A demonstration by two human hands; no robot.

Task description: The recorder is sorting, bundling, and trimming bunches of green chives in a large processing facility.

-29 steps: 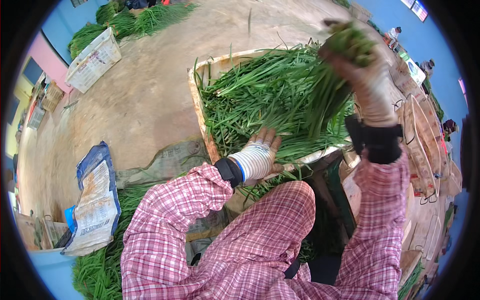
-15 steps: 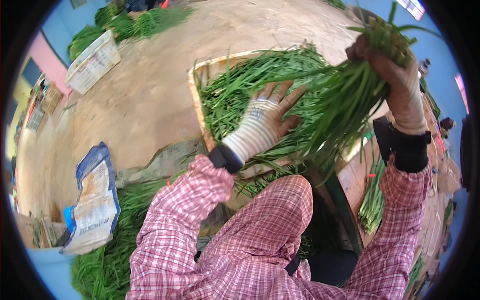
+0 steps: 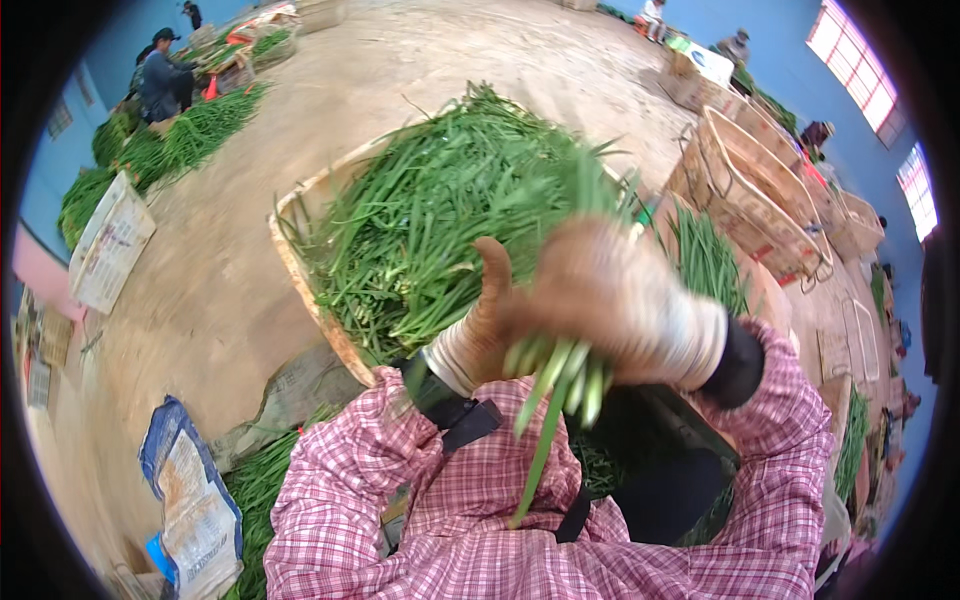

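My right hand point(image 3: 610, 290), blurred by motion in a white knit glove with bare fingers, is closed on a bunch of green leafy stalks point(image 3: 568, 385), pale ends pointing down over my plaid-covered lap. My left hand point(image 3: 470, 330) is right beside it with thumb raised; its fingers are hidden at the bunch, so I cannot tell whether they grip. Both hands are at the near side of a pale bin point(image 3: 292, 250) heaped with loose greens point(image 3: 420, 200). More long stalks point(image 3: 705, 260) lie just right of the bin.
Worn crates point(image 3: 750, 190) line the right. At upper left a co-worker point(image 3: 162, 82) sits among piles of greens point(image 3: 190, 130), near a white basket point(image 3: 108, 240). Other people point(image 3: 735, 50) sit along the back right. A torn sack point(image 3: 190, 500) lies at lower left.
My right hand has swung down and inward from upper right with the bunch, now meeting my left hand, which has moved back from the pile. The view has shifted, showing more room.
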